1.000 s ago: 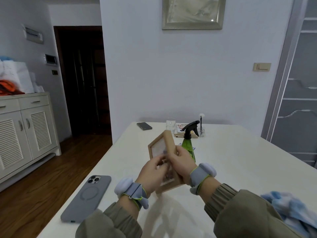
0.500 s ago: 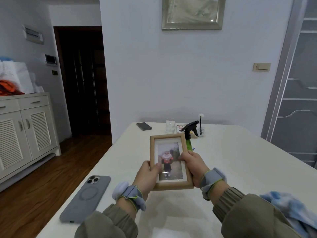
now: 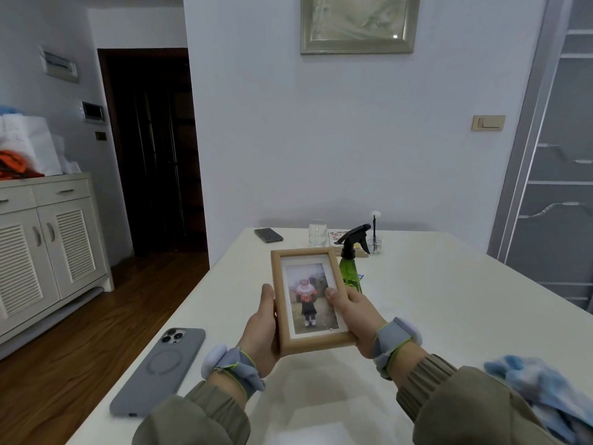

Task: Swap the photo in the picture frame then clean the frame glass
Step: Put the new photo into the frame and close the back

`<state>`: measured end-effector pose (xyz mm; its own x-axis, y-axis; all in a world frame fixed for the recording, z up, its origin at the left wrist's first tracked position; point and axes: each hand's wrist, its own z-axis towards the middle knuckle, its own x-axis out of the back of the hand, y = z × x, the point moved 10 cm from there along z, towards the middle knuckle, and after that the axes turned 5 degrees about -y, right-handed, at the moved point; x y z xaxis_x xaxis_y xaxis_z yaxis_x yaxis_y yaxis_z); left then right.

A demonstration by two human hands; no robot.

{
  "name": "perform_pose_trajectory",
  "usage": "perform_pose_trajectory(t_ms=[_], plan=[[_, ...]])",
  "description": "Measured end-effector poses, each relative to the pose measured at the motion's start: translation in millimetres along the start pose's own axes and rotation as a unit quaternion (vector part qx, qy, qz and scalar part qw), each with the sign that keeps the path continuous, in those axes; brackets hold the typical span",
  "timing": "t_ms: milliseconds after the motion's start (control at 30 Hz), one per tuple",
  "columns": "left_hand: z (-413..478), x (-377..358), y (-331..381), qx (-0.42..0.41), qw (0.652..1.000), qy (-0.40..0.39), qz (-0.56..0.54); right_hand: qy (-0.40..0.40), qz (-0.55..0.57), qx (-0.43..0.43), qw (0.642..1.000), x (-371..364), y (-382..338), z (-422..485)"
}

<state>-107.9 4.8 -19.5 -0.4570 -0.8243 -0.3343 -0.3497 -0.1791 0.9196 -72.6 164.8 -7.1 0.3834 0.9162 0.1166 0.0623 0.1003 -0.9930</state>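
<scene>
Squarely front-on, long axis upright, the picture frame has left hand and right hand fingers pinching its sides.

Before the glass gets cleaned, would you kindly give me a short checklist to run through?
1. Photo in the frame, facing front: ok.
2. Left hand and right hand grip the frame's sides: ok.
3. Spray bottle upright on the table behind it: ok.
4. Cloth on the table near the right sleeve: ok.
5. A hand free to spray: not ok.
6. Frame's back fastened: cannot tell.
</scene>
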Motion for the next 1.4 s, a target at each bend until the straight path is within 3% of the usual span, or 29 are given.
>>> perform_pose_trajectory(t_ms=[267, 467, 633, 700, 767, 900, 1067, 1200, 1400], plan=[[-2.8, -11.6, -21.5, 0.090, 0.988, -0.089, -0.092, -0.033, 0.010, -0.004, 0.999, -11.0, 5.6, -1.2], [-7.2, -20.3, -15.5, 0.074, 0.978, -0.122, -0.151, -0.042, -0.004, -0.009, 0.999, -15.0, 4.4, -1.6], [-4.9, -12.1, -16.6, 0.055, 0.984, -0.111, -0.124, -0.058, 0.013, -0.021, 0.998, -18.5, 3.5, -5.7], [0.3, -4.3, -14.4, 0.019, 0.991, -0.091, -0.100, -0.071, 0.030, -0.029, 0.997, -20.2, 7.1, -4.7], [8.6, 14.2, -15.5, -0.001, 0.999, -0.016, -0.032, -0.082, 0.040, -0.040, 0.995, -22.9, 9.6, -4.5], [26.4, 32.1, -21.5, 0.016, 0.997, 0.039, 0.057, -0.078, 0.033, -0.041, 0.996, -22.2, 7.6, -5.1], [25.6, 43.3, -5.9, -0.017, 0.995, 0.099, 0.001, -0.020, 0.043, 0.004, 0.999, -6.0, 0.0, -1.3], [27.4, 31.5, -3.1, -0.013, 0.998, 0.060, -0.031, 0.033, 0.002, 0.035, 0.999, 5.1, -7.9, -4.2], [19.2, -2.3, -7.0, 0.021, 0.999, -0.040, -0.021, 0.031, -0.020, 0.054, 0.998, -1.0, -7.2, -8.7]])
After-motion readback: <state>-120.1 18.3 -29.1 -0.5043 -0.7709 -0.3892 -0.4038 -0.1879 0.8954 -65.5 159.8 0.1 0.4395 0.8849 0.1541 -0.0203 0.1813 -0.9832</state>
